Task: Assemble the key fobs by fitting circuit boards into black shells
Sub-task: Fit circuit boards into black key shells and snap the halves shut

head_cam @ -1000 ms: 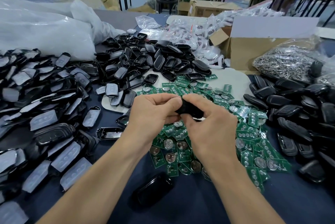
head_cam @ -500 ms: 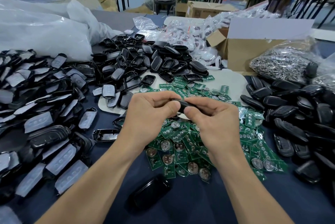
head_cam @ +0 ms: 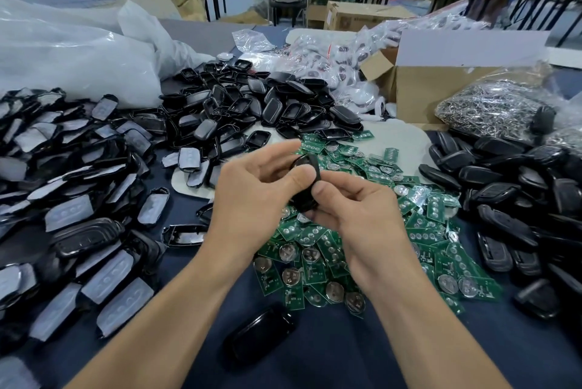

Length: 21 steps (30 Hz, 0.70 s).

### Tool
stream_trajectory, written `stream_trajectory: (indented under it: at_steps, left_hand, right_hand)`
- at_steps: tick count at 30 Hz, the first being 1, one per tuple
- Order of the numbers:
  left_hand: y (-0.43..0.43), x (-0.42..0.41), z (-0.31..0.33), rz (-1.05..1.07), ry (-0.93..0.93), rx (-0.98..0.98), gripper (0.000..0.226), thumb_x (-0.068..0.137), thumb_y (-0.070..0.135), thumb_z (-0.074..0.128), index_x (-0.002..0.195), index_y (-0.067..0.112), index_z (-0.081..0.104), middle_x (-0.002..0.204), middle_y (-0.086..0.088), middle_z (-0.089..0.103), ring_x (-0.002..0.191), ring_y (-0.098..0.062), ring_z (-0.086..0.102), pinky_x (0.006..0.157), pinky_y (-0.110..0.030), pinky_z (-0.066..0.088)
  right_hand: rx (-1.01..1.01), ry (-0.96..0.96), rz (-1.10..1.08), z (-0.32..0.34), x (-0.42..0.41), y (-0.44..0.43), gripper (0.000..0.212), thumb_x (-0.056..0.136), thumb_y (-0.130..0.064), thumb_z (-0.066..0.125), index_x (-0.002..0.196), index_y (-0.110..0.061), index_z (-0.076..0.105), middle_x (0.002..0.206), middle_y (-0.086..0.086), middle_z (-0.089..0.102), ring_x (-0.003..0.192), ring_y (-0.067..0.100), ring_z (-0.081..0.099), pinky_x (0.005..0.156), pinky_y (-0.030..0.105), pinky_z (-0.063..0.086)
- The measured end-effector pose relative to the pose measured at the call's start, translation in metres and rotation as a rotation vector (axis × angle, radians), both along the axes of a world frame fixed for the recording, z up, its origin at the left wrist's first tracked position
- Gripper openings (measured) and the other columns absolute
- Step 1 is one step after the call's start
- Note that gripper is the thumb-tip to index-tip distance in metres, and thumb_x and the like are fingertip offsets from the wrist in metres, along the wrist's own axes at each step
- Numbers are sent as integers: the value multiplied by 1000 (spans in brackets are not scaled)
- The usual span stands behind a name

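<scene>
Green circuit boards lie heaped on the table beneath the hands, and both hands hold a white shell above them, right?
Wrong in one respect: the head view shows the left hand and right hand holding a black shell, not a white one. The green circuit boards do lie heaped on the table beneath the hands.

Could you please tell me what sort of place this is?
Most likely a small assembly workshop: heaps of glossy black plastic key-fob shells and a pile of green circuit boards cover the dark blue worktable, beside an open brown cardboard box, while the left hand and right hand grip a single black shell.
</scene>
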State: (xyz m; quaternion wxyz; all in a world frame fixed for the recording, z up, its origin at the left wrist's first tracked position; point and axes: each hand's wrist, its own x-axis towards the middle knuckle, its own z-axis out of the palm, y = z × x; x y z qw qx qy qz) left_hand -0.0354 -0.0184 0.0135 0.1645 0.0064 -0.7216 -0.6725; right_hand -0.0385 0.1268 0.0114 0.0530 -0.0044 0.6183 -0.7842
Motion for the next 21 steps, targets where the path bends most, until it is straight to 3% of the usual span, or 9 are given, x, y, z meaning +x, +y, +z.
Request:
stream_trajectory:
  at_steps: [2,4,7,12,15,18,21]
  left_hand:
    - [6,0,-1,-54,-44,-22,12,83,36,75,90,30,83,89,-4,80,86,-5,71,77,-31,59]
    - [11,2,-2,-71,-37,-25,17,87,36,70,86,25,82,86,-12,77,76,-8,66,72,-29,56]
    - [12,4,-1,-42,21,8,20,92,32,68,81,40,83,82,1,80,75,-4,71,68,-18,58]
    - [12,9,1,15,56,20,30,94,23,67,79,43,83,81,7,81,79,-8,76,68,-13,55]
    - [9,7,1,16,-23,3,23,96,23,68,85,32,85,81,2,81,78,-14,77,71,-22,60]
    - [5,5,2,-22,-134,-20,23,94,36,67,87,26,86,82,0,81,79,-15,75,77,-30,60]
    - [0,1,4,-28,-194,-5,32,91,51,61,89,29,85,93,5,82,95,-12,76,93,-33,56]
  right_hand:
    - [-180,-105,1,1,2,-5,17,92,2,69,88,-10,80,90,15,80,81,23,78,67,27,62]
    - [-284,-177,-2,0,4,-10,18,93,4,66,86,-8,79,91,15,80,80,23,79,67,30,64]
    - [-325,-193,6,-1,6,-14,19,93,5,65,89,-7,79,96,15,80,84,24,79,68,31,64]
    - [-298,-153,27,-6,7,-16,19,94,5,64,94,-6,80,98,16,79,88,24,78,70,29,63]
    - [-241,-147,54,-6,7,-13,17,95,5,64,98,-4,78,98,18,79,89,26,77,73,32,64]
    - [-45,-96,125,-4,3,-3,14,96,2,65,98,-5,77,95,18,79,82,23,74,73,29,63]
    - [78,-160,217,3,-4,14,11,93,-1,67,102,-2,74,93,19,79,74,20,69,58,21,55]
